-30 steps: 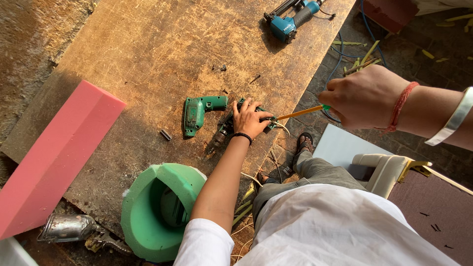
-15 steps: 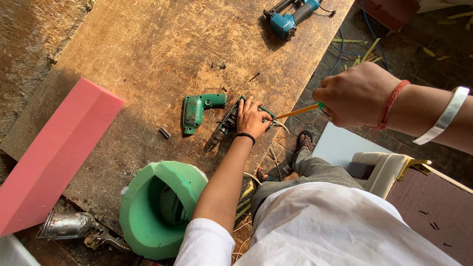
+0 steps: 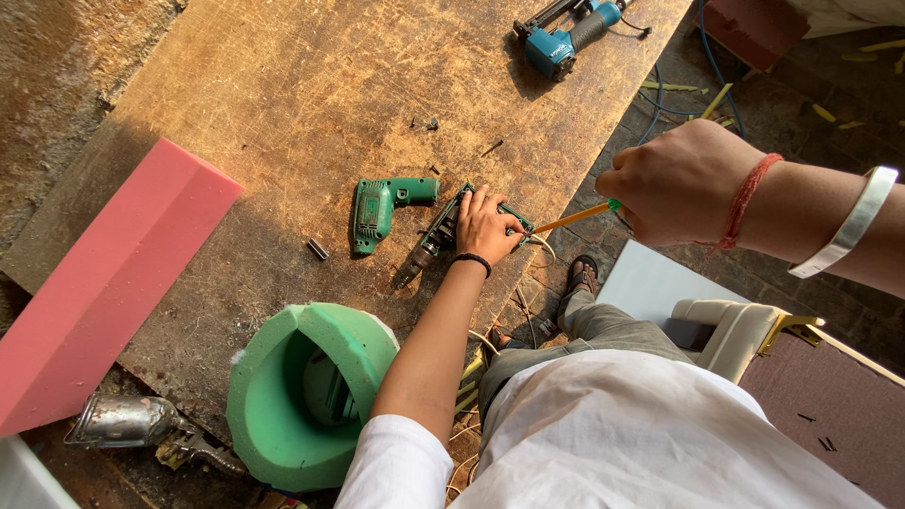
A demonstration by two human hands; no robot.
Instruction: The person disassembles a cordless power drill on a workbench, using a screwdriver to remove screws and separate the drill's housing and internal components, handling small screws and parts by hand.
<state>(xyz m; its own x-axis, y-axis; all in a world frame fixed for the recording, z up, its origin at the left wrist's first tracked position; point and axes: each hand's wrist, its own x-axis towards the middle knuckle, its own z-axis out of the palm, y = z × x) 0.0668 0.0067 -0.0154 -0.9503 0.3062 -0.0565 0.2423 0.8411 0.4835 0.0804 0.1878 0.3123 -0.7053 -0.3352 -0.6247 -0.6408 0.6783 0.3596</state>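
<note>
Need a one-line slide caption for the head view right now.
Left hand steadies an opened green drill on a worn wooden board; right hand holds a screwdriver.

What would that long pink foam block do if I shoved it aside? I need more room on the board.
The pink foam block looks like soft foam, so it is probably light for its bulk and would slide easily. Its flat sides suggest it will not roll. One end hangs off the board, so a push that way might tip it down.
</note>
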